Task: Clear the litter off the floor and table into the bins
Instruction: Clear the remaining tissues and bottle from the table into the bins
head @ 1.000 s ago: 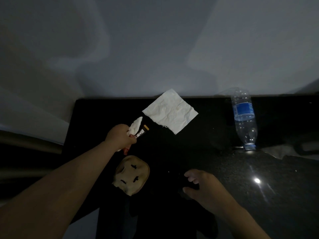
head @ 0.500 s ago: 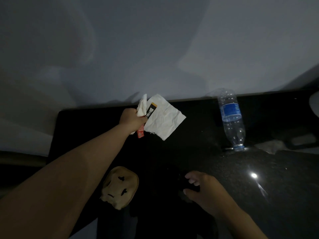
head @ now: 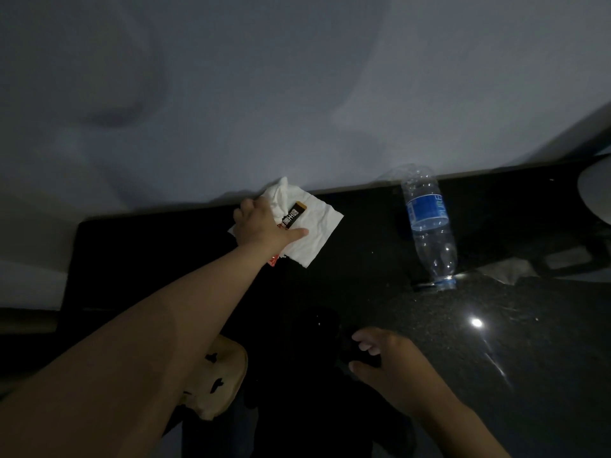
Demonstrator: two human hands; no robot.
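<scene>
In left hand (head: 261,228), crumpled white tissue (head: 281,193)

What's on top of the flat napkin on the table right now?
The left hand is over the napkin, gripping a black wrapper and a crumpled tissue. Part of the napkin is hidden under the hand.

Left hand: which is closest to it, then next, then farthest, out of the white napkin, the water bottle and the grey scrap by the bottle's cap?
1. The napkin: touching the left hand, which grips a wrapper, by the wall.
2. The bottle: lying off to the right.
3. The grey scrap: farther right still, past the bottle's cap.
</scene>
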